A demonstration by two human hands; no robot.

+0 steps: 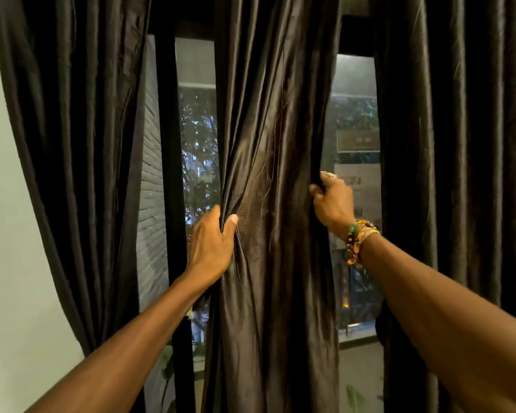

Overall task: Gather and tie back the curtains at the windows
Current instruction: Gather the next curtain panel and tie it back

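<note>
A dark brown satin middle curtain [276, 120] hangs straight in front of me across the window. My left hand [210, 244] grips its left edge at mid height, thumb in front and fingers curled behind the cloth. My right hand [334, 201], with beaded bracelets at the wrist, grips the curtain's right edge a little higher. The fabric bunches into folds between the two hands. A left curtain [75, 144] and a right curtain [453, 144] hang loose on either side.
Black window frame posts [169, 174] stand behind the curtains, with glass panes [355, 129] showing trees and buildings outside. A pale wall [9, 263] runs along the left. A window sill [359, 341] and green plant leaves [355, 397] lie low on the right.
</note>
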